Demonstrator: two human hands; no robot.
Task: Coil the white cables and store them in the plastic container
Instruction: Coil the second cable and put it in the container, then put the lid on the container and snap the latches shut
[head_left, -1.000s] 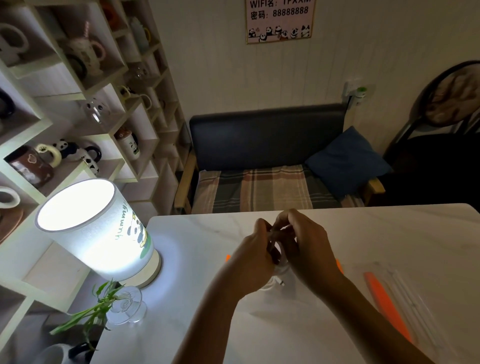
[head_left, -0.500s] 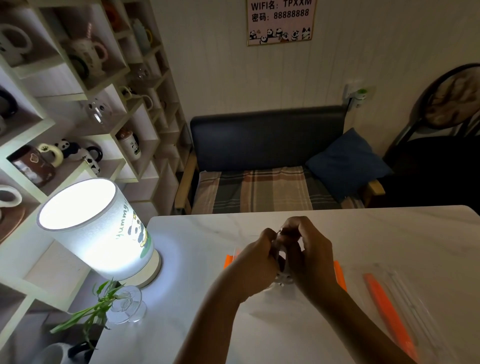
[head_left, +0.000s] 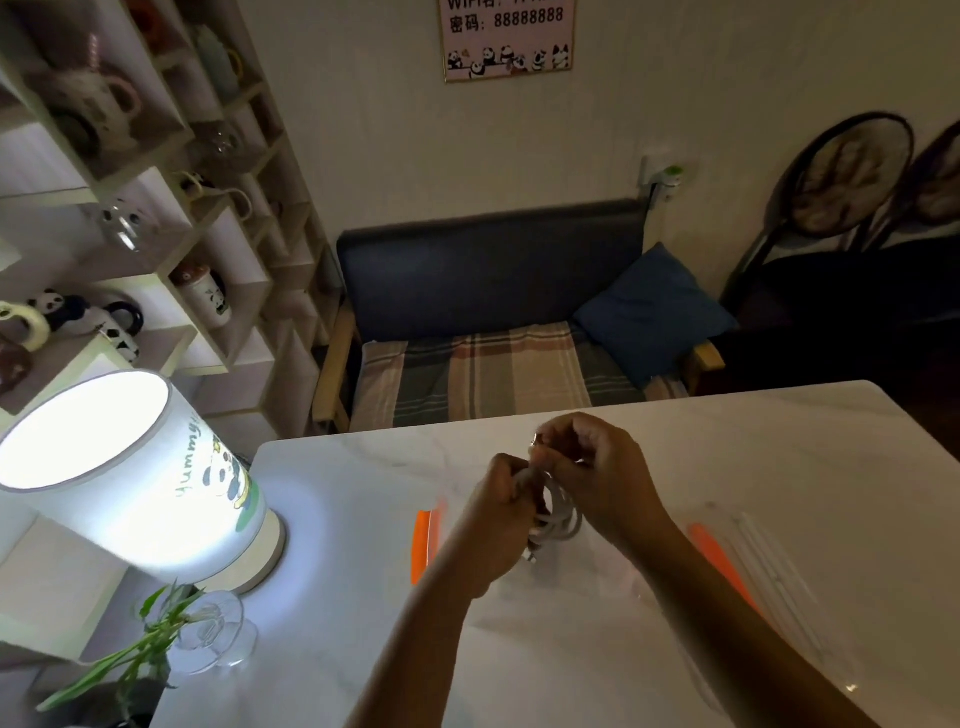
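Both hands, left hand (head_left: 496, 512) and right hand (head_left: 597, 470), grip a coiled white cable (head_left: 558, 512) with closed fingers, above the clear plastic container (head_left: 423, 545) on the surface.

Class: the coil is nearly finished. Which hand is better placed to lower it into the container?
Left. The left hand grips the coiled white cable above the plastic container; the right hand only pinches the loose end.

- Lit drum lamp (head_left: 111, 475) near left on white marble table (head_left: 779, 467).
- Mug-filled shelving (head_left: 171, 208) far left.
- Dark bench (head_left: 488, 322) with blue cushion (head_left: 649, 312) against pale far wall (head_left: 649, 93).
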